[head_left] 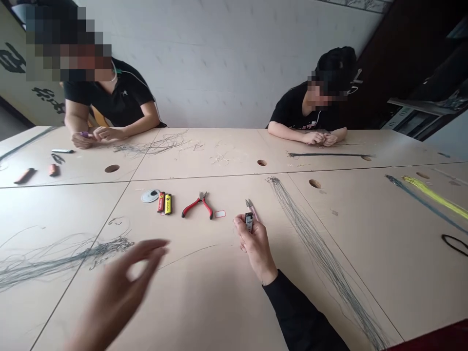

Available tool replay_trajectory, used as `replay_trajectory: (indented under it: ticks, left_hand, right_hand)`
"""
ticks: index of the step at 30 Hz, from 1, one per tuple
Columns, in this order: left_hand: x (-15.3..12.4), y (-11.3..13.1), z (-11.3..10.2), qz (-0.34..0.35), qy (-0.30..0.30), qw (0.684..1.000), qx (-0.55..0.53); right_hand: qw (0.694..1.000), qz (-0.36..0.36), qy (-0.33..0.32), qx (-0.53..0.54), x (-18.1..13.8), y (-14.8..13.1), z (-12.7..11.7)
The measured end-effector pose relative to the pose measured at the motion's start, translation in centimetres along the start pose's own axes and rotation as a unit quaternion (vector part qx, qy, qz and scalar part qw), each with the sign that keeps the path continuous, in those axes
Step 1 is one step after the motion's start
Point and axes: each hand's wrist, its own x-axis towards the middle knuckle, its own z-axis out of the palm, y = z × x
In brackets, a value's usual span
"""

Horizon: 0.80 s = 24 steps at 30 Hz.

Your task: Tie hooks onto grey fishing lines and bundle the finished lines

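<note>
My right hand [256,248] is closed around a black lighter [249,222], held upright. Just behind it, pointed snips [252,207] with a pinkish handle lie on the table. My left hand [127,282] is blurred by motion, its thumb and fingertips brought together in a pinch; whatever is between them cannot be made out. A thin strand [190,254] lies to its right, one end close to the fingers. Beyond that hand spreads a tangled bundle of grey-green cords [73,261] with dark, curled ends. Another cord bundle [314,239] stretches along the table to the right of my right hand.
Red-handled pliers [199,204], a red lighter [161,201], a yellow lighter [168,204] and a round white disc [149,196] lie ahead. Yellow cords [438,195] and a black loop [455,244] are at right. Two people [117,97] sit across the table [204,312], handling small things.
</note>
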Motion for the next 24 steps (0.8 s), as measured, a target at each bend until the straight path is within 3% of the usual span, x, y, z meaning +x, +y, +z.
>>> replay_trajectory:
  ticks: [2,5,8,14,24]
  left_hand:
    - [1.0,1.3,4.5,0.019,-0.06,0.992,-0.113]
    - [2.0,2.1,10.4,0.045,-0.073,0.972,-0.217]
    - [2.0,1.8,13.3,0.056,-0.084,0.961,-0.258]
    - [1.0,1.1,13.5,0.001,-0.115,0.936,-0.332]
    - [1.6,0.8,13.6,-0.064,-0.109,0.904,-0.408]
  right_hand:
    - [0.999,0.0,-0.029,-0.02,-0.3,0.6,0.6]
    - [0.999,0.005,-0.027,-0.047,-0.2,1.4,0.7]
    - [0.998,0.011,-0.018,-0.061,0.1,1.8,0.4]
    - [0.997,0.027,-0.022,-0.069,0.1,2.0,0.5]
    - [0.994,0.035,-0.045,-0.097,-0.4,1.9,0.6]
